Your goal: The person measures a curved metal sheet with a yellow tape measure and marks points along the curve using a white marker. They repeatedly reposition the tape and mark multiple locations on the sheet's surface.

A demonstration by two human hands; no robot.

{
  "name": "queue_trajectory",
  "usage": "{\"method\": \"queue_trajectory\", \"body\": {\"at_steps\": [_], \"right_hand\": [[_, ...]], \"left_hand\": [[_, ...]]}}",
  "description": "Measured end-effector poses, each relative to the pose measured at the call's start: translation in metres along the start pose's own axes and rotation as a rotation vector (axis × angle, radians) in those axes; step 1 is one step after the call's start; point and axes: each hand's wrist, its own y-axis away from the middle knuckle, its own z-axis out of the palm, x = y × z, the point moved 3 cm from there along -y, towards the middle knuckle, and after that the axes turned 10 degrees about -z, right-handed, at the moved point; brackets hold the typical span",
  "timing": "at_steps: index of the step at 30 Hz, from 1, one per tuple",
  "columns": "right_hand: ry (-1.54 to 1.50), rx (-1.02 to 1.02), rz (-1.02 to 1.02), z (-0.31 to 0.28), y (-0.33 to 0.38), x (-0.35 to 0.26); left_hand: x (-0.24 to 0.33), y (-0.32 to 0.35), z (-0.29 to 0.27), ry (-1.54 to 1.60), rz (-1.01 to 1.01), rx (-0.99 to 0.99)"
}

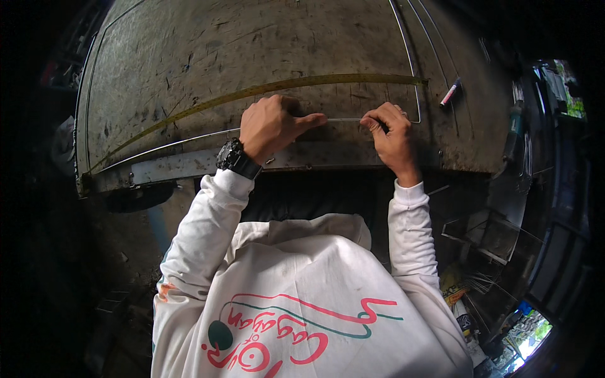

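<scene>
A thin metal rod (343,120) runs along the near side of the worn wooden table, bends sharply just beyond my right hand and continues toward the far side. My left hand (270,129), with a black watch (236,157) on its wrist, is closed around the rod near its middle, thumb stretched along it to the right. My right hand (392,135) pinches the same rod between thumb and fingers, a little short of the bend. Beyond both hands a yellow tape measure (340,79) lies extended in an arc, its right end crossing the bent part of the rod.
A white and red marker (450,92) lies on the tabletop (252,38) right of the bend, near other thin rods (435,60). A flat metal strip (183,167) lines the table's near edge. A wire frame (491,236) and clutter stand below on the right.
</scene>
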Motion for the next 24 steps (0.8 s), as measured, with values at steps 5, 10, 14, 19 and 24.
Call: {"method": "queue_trajectory", "body": {"at_steps": [5, 10, 14, 19, 24], "right_hand": [[0.026, 0.144, -0.039, 0.008, 0.008, -0.007], [0.019, 0.219, -0.080, 0.012, 0.010, -0.005], [0.017, 0.231, -0.081, 0.012, 0.012, -0.004], [0.022, 0.265, -0.111, 0.009, 0.011, -0.007], [0.094, 0.253, -0.135, 0.009, 0.013, -0.009]], "left_hand": [[-0.002, 0.001, 0.011, 0.048, -0.019, 0.058], [-0.006, -0.002, 0.008, 0.101, 0.018, -0.013], [-0.009, -0.001, -0.008, 0.227, 0.095, -0.260], [-0.015, -0.008, 0.001, 0.179, 0.092, -0.179], [0.005, 0.001, 0.011, 0.003, -0.041, 0.011]]}}
